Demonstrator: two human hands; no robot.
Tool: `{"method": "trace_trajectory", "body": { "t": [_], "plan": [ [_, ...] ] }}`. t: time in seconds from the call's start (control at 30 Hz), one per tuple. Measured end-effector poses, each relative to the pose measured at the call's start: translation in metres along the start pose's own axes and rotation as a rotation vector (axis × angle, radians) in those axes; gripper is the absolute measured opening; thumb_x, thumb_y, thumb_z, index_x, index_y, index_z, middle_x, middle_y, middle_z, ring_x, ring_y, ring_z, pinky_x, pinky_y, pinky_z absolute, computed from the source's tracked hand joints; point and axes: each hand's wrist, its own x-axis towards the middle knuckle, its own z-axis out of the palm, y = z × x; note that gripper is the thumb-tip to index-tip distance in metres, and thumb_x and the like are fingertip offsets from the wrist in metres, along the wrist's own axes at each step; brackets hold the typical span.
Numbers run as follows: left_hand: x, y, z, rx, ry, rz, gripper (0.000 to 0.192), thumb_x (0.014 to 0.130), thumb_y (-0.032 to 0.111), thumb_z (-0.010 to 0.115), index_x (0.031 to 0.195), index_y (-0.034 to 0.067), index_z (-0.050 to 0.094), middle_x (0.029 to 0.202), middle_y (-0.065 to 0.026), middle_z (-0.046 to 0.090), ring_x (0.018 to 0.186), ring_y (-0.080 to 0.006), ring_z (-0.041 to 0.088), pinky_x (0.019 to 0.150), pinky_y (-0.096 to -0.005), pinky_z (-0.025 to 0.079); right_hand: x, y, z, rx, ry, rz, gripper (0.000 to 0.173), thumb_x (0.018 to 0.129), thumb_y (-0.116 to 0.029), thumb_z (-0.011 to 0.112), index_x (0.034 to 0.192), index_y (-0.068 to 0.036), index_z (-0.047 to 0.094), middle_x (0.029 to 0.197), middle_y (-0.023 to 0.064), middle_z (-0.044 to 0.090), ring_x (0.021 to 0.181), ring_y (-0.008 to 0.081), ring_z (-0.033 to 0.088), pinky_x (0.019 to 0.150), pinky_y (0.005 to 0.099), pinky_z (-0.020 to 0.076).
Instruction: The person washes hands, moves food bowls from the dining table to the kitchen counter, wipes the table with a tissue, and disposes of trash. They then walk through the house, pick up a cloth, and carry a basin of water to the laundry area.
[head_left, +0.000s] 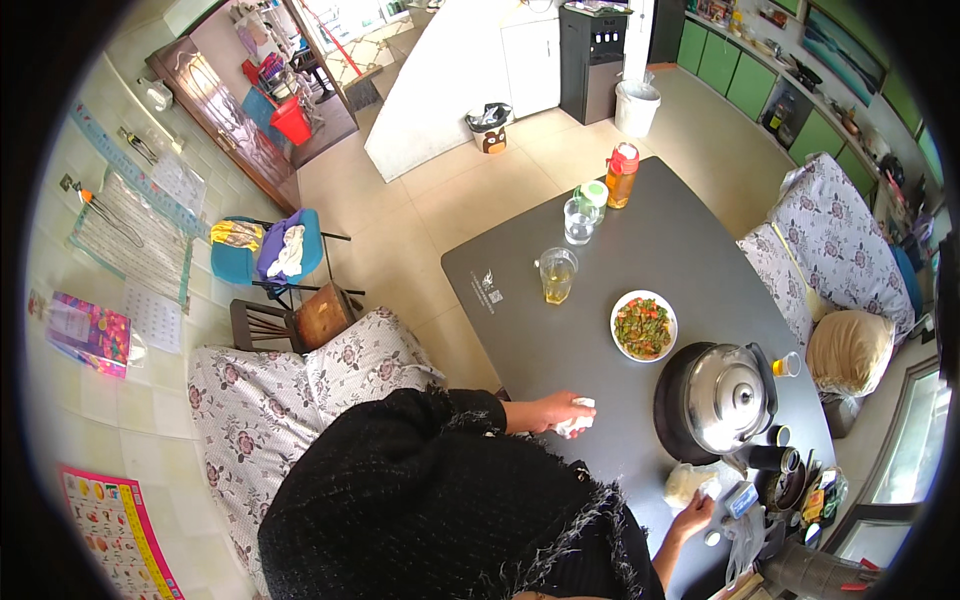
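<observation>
My left hand (553, 414), reaching from a black sleeve, is closed around a crumpled white tissue (574, 427) over the near edge of the dark grey table (592, 337). Farther right, my right hand (694, 514) grips a white wad (708, 490) that looks like tissue. That wad lies against a clear plastic bag with pale contents (682, 484). Beside the right hand are a small blue-and-white box (741, 499) and a round white lid (712, 538). A stainless-steel kettle (727, 397) stands beyond, on a round black base (667, 409).
A plate of chopped green and red food (643, 326), a cup of yellowish liquid (557, 276), a clear cup (580, 221) and a red-capped bottle (622, 176) stand on the table. Jars and bags crowd its right end. Cloth-covered seats (367, 349) flank it.
</observation>
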Motion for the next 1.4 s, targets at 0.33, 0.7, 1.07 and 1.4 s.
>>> {"method": "trace_trajectory", "body": {
  "t": [0.33,0.7,1.07,1.4],
  "plan": [
    [0.007,-0.017,-0.011,0.209,-0.315,-0.081,0.059,0.084,0.027,0.056,0.133,0.006,0.032,0.109,-0.007,0.056,0.08,-0.012,0.056,0.055,-0.0222,0.047,-0.053,-0.183,0.01,0.438,-0.378,0.139,0.015,0.076,0.002,0.06,0.091,0.003,0.06,0.085,0.0106,0.061,0.083,0.0194,0.056,0.078,0.03,0.0423],
    [-0.025,0.035,-0.065,0.184,-0.399,-0.022,0.061,0.073,0.018,0.066,0.126,0.008,0.037,0.1,-0.0057,0.056,0.083,-0.0136,0.054,0.066,-0.0259,0.047,-0.015,-0.309,0.029,0.861,-0.906,-0.332,0.009,0.078,-0.006,0.063,0.078,0.0,0.056,0.067,0.0056,0.048,0.066,0.0171,0.045,0.065,0.0289,0.0372],
    [-0.062,0.072,-0.246,-0.05,-0.356,-0.01,0.066,0.072,0.02,0.07,0.127,0.006,0.036,0.113,-0.0064,0.053,0.106,-0.0167,0.049,0.091,-0.0318,0.04,-0.062,-0.464,0.167,1.024,-0.91,-0.341,0.007,0.078,-0.005,0.062,0.078,-0.002,0.056,0.07,0.0021,0.051,0.066,0.0142,0.049,0.063,0.0272,0.0394],
    [-0.086,0.102,-0.256,-0.036,-0.373,0.144,0.061,0.071,0.018,0.07,0.124,0.007,0.041,0.113,-0.0056,0.054,0.104,-0.0169,0.05,0.09,-0.0328,0.041,-0.073,-0.512,0.169,0.446,-0.338,-1.083,0.021,0.058,-0.004,0.068,0.076,-0.006,0.057,0.068,0.0052,0.055,0.062,0.0232,0.053,0.065,0.0341,0.0362]
  ]
}}
